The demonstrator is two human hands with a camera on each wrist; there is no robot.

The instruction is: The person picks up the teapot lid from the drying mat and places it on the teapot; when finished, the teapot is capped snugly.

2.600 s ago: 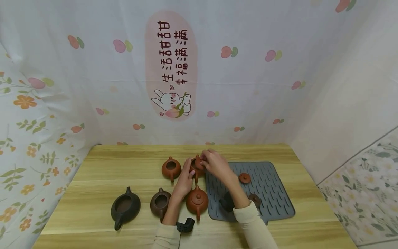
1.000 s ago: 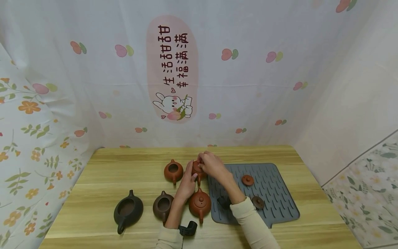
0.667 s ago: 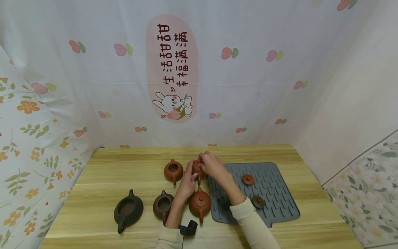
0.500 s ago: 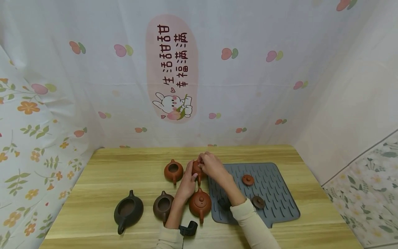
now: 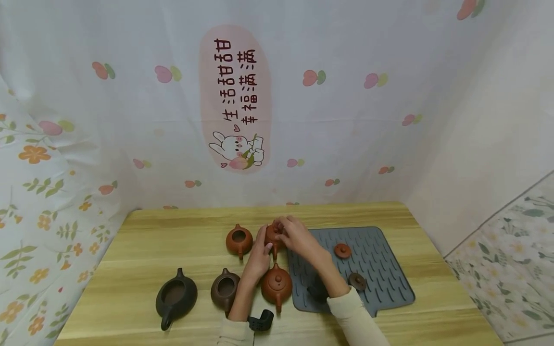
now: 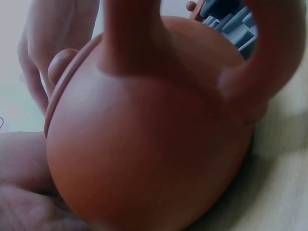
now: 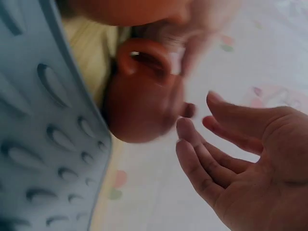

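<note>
My left hand (image 5: 258, 259) holds the left side of a small reddish-brown clay teapot (image 7: 144, 103), its thumb by the handle. A lid sits on this pot, its knob (image 7: 189, 110) showing in the right wrist view. My right hand (image 7: 245, 159) is just off the knob, its fingers parted with nothing between them. A second lidded reddish-brown teapot (image 5: 277, 288) stands closer to me; it fills much of the left wrist view and hides most of the held one there.
Lidless pots stand leftward: an orange-brown teapot (image 5: 239, 241), a dark brown teapot (image 5: 225, 290) and a larger black teapot (image 5: 176, 298). On the grey ridged mat (image 5: 381, 259) to the right lie a reddish lid (image 5: 342, 251) and a dark brown lid (image 5: 357, 282).
At first my right hand held the lid tilted over the pot; then it lay flat on the opening. Now my right fingers have come off the knob. My left hand stays at the pot.
</note>
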